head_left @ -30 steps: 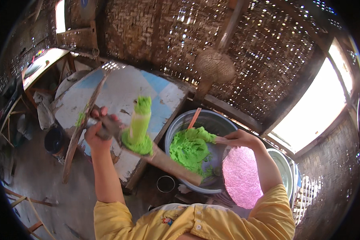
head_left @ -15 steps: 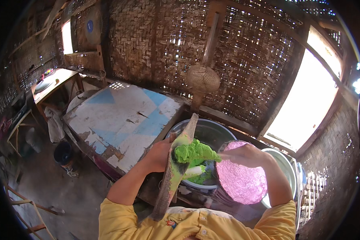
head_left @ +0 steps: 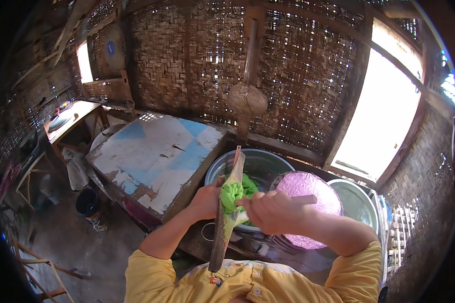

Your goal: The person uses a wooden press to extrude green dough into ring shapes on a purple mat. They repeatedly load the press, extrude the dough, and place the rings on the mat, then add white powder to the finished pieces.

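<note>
No lettering can be read, the blue badge (head_left: pixel 110 48) on the fan (head_left: pixel 120 54) and small print (head_left: pixel 216 281) on the yellow shirt (head_left: pixel 296 284) being unclear.

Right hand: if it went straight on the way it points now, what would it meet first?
The right hand would probably first meet the bright green dough on the wooden board, just to its left. Depth is unclear, so the fingertips may already touch it.

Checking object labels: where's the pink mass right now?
In the head view, the pink mass is right of center, between the grey basin on its left and the pale tub on its right, partly hidden by the right hand.
</note>
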### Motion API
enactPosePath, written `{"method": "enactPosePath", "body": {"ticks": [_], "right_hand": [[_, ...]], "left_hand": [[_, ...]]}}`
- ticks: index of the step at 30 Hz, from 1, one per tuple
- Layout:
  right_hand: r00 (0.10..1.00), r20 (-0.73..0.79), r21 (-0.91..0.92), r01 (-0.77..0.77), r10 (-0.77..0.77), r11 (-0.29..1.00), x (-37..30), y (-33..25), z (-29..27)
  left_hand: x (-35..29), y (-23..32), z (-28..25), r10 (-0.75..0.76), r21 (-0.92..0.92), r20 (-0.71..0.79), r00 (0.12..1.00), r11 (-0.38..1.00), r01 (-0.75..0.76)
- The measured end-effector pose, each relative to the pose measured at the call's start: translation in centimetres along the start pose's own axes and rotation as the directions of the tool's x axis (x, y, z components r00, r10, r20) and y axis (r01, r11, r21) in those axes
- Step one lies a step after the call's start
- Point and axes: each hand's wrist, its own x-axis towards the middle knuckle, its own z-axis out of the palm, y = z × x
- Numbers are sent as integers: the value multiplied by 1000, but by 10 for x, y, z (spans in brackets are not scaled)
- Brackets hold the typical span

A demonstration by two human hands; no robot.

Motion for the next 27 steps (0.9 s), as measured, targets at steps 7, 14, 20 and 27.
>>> {"method": "enactPosePath", "body": {"ticks": [7,14,20,27], "right_hand": [[884,-109,343,-397,455,852,-41,70,-40],[840,424,432,-515,338,740,-43,67,-29],[774,591,412,-532,227,740,-27,73,-24],[973,147,306,-215,177,927,-10,22,4]], "left_hand": [[-10,-24,-15,-113,-90,-175,978,991,98],[-5,4,-13,-184,-11,-174,967,983,185],[-1,32,-9,-132,37,-210,969,989,142],[3,33,-3,-143,11,-121,982,989,145]]}}
